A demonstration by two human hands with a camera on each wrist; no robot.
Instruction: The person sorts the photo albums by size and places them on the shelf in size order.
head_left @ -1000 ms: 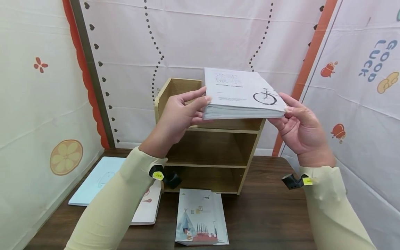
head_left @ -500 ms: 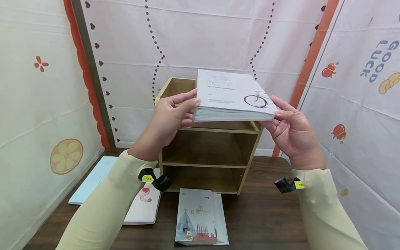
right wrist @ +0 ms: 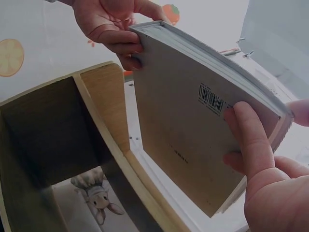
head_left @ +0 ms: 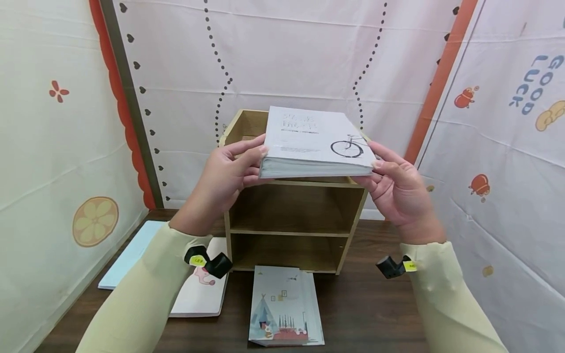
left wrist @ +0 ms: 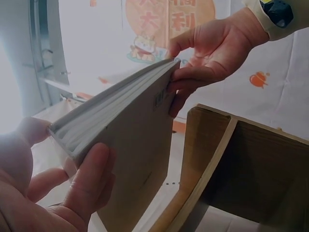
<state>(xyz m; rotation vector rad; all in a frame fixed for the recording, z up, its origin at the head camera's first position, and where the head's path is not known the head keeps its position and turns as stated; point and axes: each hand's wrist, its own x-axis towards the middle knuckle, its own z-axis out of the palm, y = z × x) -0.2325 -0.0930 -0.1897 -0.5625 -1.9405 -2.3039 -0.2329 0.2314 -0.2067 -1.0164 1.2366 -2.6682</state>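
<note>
A thick white book [head_left: 304, 147] with a bicycle printed on its cover lies nearly flat between my two hands, above and in front of the top of a wooden shelf [head_left: 287, 233]. My left hand [head_left: 225, 171] pinches its left edge, thumb on the cover and fingers beneath. On the opposite edge, my right hand [head_left: 399, 189] holds it the same way. The right wrist view shows a barcode [right wrist: 211, 99] on the book's underside. The book hides much of the shelf's top section.
In front of the shelf lies a small stack of books [head_left: 282, 309] with a tent picture. A white book [head_left: 200, 294] with a pink drawing and a light-blue book [head_left: 128, 260] lie at left on the dark wooden table [head_left: 371, 304]. Printed cloth hangs around the table.
Both hands have carried the white book to the left and slightly lower in the head view, bringing it more over the shelf's middle. Their hold looks the same.
</note>
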